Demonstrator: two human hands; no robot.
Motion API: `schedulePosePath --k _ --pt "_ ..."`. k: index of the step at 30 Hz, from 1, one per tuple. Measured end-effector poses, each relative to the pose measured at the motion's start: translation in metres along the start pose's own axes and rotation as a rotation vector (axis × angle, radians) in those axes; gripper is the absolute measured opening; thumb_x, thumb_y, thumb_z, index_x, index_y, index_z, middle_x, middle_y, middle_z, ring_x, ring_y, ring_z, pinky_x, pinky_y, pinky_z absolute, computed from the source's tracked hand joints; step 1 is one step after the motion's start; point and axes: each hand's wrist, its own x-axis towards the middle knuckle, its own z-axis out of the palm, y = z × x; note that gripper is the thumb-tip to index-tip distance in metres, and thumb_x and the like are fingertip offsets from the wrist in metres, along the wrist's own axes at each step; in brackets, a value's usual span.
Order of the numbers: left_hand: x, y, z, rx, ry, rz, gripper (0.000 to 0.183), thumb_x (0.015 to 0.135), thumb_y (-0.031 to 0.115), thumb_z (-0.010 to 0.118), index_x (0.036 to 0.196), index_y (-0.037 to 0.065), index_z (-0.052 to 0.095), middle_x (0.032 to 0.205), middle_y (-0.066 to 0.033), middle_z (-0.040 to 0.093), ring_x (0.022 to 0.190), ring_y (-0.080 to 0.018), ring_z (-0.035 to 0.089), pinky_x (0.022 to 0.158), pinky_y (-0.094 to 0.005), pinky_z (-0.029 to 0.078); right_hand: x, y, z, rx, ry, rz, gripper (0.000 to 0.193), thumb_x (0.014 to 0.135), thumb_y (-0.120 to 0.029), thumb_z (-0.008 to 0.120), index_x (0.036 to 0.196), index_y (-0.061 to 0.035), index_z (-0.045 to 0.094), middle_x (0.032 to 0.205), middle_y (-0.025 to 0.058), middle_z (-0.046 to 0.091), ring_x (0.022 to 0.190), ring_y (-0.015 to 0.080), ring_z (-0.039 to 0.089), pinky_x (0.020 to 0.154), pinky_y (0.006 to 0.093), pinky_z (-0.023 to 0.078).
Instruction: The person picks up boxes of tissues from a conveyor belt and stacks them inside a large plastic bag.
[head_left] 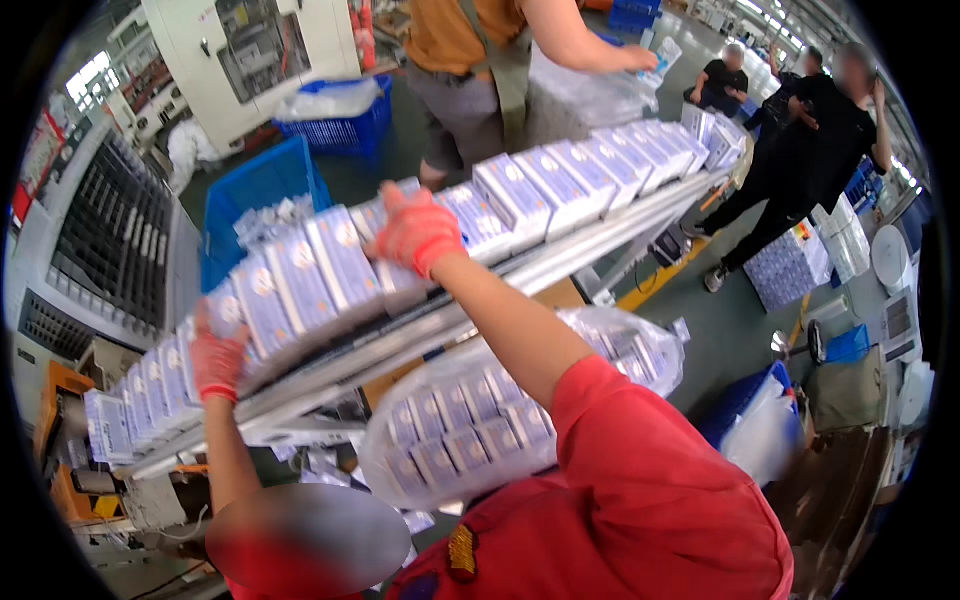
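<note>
A long row of small white-and-purple cartons (296, 278) stands on edge along a narrow metal conveyor (400, 345). My left hand (218, 352), in a reddish knit glove, grips the cartons toward the left part of the row, its fingers pointing up along them. Farther right, my gloved right hand (418, 230) reaches over the row, fingers bent across the carton tops and thumb against a carton's side. Several cartons lie between my two hands and sit slightly higher than their neighbours. The hidden sides of these cartons cannot be seen.
A clear plastic bag (380, 465) packed with cartons lies this side of the conveyor. Beyond it are a blue bin (305, 172), a blue basket (372, 118) and a co-worker in a brown top (440, 38). Machinery (110, 235) stands at left; several people are at far right.
</note>
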Motion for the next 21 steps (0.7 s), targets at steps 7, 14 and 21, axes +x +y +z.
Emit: schedulePosePath --k 7,14,21 --pt "-0.042 0.084 -0.079 -0.328 0.159 0.328 0.069 0.067 0.008 0.061 0.127 0.005 0.028 0.114 -0.0146 0.043 0.101 -0.0207 0.044 0.090 -0.0314 0.034 -0.056 0.014 -0.081 -0.148 0.481 -0.291 0.071 0.052 -0.037 0.067 0.112 -0.0088 0.042 0.098 0.0247 0.046 0.080 0.0359 0.054 0.069 0.0374 0.046" --pt "-0.196 0.161 -0.001 -0.409 0.082 0.195 0.088 0.047 0.006 0.064 0.128 0.009 0.030 0.104 -0.0080 0.041 0.099 -0.0223 0.044 0.090 -0.0324 0.034 -0.156 0.167 -0.083 -0.151 0.407 -0.147 0.079 0.049 -0.034 0.070 0.119 -0.0140 0.039 0.087 0.0194 0.047 0.067 0.0326 0.054 0.056 0.0361 0.046" --pt "-0.254 0.188 0.132 0.230 -0.616 -0.124 0.095 0.050 0.033 0.070 0.130 0.015 0.023 0.102 -0.0201 0.052 0.100 -0.0356 0.045 0.088 -0.0357 0.036 -0.178 0.309 -0.027 -0.233 -0.284 0.475 0.085 0.054 -0.044 0.064 0.126 -0.0131 0.029 0.116 0.0266 0.037 0.094 0.0369 0.051 0.078 0.0384 0.043"
